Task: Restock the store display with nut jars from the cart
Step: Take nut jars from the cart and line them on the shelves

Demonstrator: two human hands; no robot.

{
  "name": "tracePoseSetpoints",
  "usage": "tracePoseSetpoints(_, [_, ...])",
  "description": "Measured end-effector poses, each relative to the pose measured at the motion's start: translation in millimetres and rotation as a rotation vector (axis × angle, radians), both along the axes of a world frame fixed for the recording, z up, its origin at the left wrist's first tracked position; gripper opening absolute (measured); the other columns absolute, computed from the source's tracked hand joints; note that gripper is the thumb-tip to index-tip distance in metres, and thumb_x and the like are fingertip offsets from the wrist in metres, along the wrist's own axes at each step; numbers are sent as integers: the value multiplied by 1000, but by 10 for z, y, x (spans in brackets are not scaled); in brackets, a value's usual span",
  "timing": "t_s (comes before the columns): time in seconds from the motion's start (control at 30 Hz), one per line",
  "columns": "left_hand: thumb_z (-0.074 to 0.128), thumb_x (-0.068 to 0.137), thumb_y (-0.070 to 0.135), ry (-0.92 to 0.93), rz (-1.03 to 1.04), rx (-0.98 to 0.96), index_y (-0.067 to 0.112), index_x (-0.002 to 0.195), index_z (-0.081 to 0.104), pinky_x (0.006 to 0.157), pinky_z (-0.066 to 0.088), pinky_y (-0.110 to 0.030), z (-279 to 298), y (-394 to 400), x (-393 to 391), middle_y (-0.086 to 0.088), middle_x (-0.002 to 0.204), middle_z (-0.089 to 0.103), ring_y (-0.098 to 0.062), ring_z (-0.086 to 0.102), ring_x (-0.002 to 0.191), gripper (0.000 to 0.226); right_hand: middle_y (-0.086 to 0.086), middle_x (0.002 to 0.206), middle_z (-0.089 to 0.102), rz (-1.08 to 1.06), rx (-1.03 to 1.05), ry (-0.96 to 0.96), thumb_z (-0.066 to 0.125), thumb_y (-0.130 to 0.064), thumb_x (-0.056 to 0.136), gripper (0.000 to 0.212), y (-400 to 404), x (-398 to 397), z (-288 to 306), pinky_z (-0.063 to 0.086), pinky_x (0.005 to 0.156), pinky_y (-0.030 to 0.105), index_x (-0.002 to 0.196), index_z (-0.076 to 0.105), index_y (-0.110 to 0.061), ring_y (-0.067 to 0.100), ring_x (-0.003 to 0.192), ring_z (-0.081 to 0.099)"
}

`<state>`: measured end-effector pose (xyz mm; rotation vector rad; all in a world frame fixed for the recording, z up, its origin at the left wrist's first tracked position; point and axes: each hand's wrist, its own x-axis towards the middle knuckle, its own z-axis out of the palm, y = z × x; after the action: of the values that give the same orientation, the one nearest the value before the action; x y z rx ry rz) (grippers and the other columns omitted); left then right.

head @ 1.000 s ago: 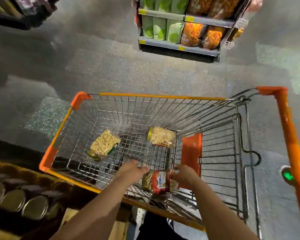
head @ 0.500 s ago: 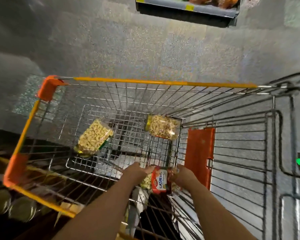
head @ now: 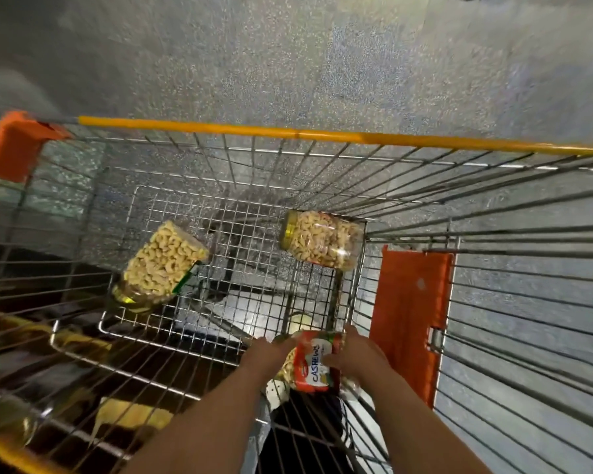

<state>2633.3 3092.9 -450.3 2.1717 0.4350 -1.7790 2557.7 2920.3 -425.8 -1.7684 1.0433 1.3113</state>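
The landmark here is the wire shopping cart with orange corner guards and a yellow top rail (head: 199,126), seen from above.

Toward its left side, a clear plastic jar of cashews with a gold lid (head: 160,265) lies tipped over on the mesh floor of the cart, lid toward the near-left corner. It looks as if it simply rolled there, loose.

At the far right corner of the cart's floor, a second clear cashew jar with a gold lid (head: 322,239) lies on its side, wedged against the wire wall.

At the near edge of the cart, the left hand (head: 271,354) presses against the left side of a third cashew jar with a red label (head: 314,366), and the right hand (head: 353,354) curls round its right side. The jar is held between both hands, probably to steady a slippery, round load while lifting it out for the display.

Right of them an orange plastic flap (head: 408,319) hangs on the cart's inner panel.

Under the cart is a speckled grey floor (head: 322,63). Outside the cart's near-left corner, round metallic lids (head: 7,419) show dimly, perhaps the display. The light is low.
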Motion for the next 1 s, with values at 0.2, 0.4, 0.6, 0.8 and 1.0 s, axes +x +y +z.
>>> tracePoseSetpoints(0.2, [54, 77, 84, 38, 241, -11, 2, 156, 28, 117, 36, -54, -154, -59, -132, -23, 161, 32, -43, 36, 145, 117, 7, 132, 63, -8, -17, 42, 80, -39, 83, 75, -11, 33, -109, 52, 84, 32, 144, 41, -18, 28, 117, 62])
tracePoseSetpoints(0.4, [71, 68, 82, 71, 430, 2, 8, 157, 30, 112, 41, -53, -360, -36, -209, -22, 158, 36, -44, 42, 140, 123, 1, 112, 68, -98, -19, 37, 80, -38, 81, 50, 3, 45, -150, 53, 71, 29, 120, 54, -19, 20, 95, 65])
tracePoseSetpoints(0.6, [79, 53, 85, 50, 580, 8, 11, 147, 43, 97, 53, -55, -457, 92, -143, -19, 143, 54, -42, 59, 121, 125, 1, 102, 66, -288, 85, -26, 85, -31, 80, 49, -47, 44, -48, 59, 72, 34, 110, 48, -18, 21, 91, 68])
tracePoseSetpoints(0.8, [57, 78, 81, -145, 333, -34, 8, 150, 39, 100, 52, -53, 379, -136, 216, -24, 151, 42, -43, 51, 131, 103, 1, 109, 69, -374, 63, -171, 84, -26, 82, 48, -59, 207, 380, 58, 85, 37, 119, 56, -15, 19, 94, 67])
tracePoseSetpoints(1.0, [46, 92, 74, -298, 271, -128, 19, 157, 33, 117, 37, -50, 1207, -145, 361, -19, 164, 27, -38, 37, 146, 86, 7, 140, 61, -319, 41, -346, 84, -42, 78, 89, -50, 399, 1097, 52, 102, 52, 150, 40, -12, 30, 122, 62])
